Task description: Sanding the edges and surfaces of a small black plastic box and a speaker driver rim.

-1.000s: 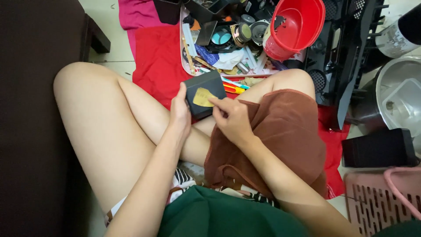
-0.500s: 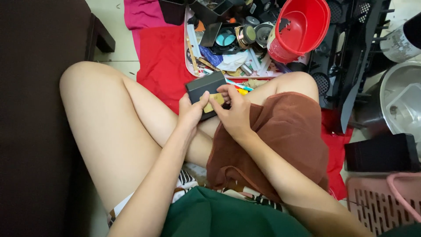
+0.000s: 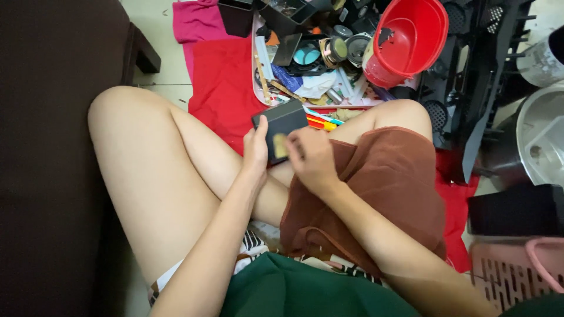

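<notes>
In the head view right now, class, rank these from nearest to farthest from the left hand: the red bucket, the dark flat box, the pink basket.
1. The dark flat box: held in the left hand, over the lap.
2. The red bucket: up ahead on the right.
3. The pink basket: at the far lower right corner.

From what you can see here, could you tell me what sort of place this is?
Probably the floor of a home: pale tiles beside dark furniture, a red cloth spread out, and a cluttered tray next to a red bucket.
</notes>
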